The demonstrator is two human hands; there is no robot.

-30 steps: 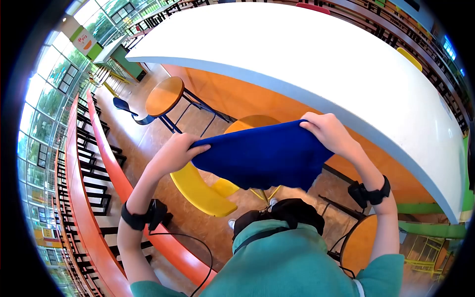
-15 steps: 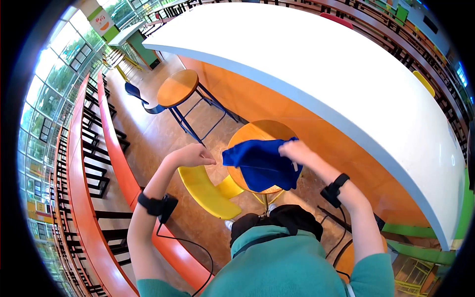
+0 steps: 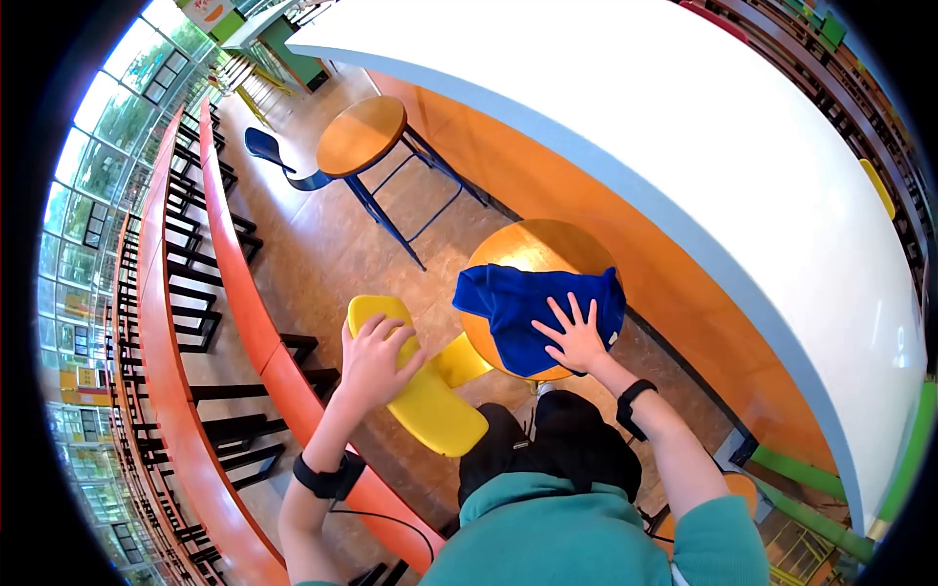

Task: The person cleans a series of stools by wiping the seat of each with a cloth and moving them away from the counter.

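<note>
A dark blue cloth (image 3: pixel 518 317) lies spread and wrinkled over a round wooden stool top (image 3: pixel 552 239), its left corner bunched up. My right hand (image 3: pixel 575 337) rests flat on the cloth's lower right part, fingers spread. Left of the stool, my left hand (image 3: pixel 379 361) is over the backrest of a yellow chair (image 3: pixel 435 415), fingers apart and slightly curved; whether it touches the backrest I cannot tell. It holds nothing.
A long white counter (image 3: pixel 684 107) with an orange side (image 3: pixel 586 186) curves past the stool. Another round stool (image 3: pixel 362 135) and a dark blue chair (image 3: pixel 283 161) stand farther off. Red benches (image 3: pixel 249 293) run along the left.
My right hand has opened from a pinch and lies flat on the cloth. My left hand has opened and moved down to the yellow backrest. The cloth is spread differently, and the view has shifted.
</note>
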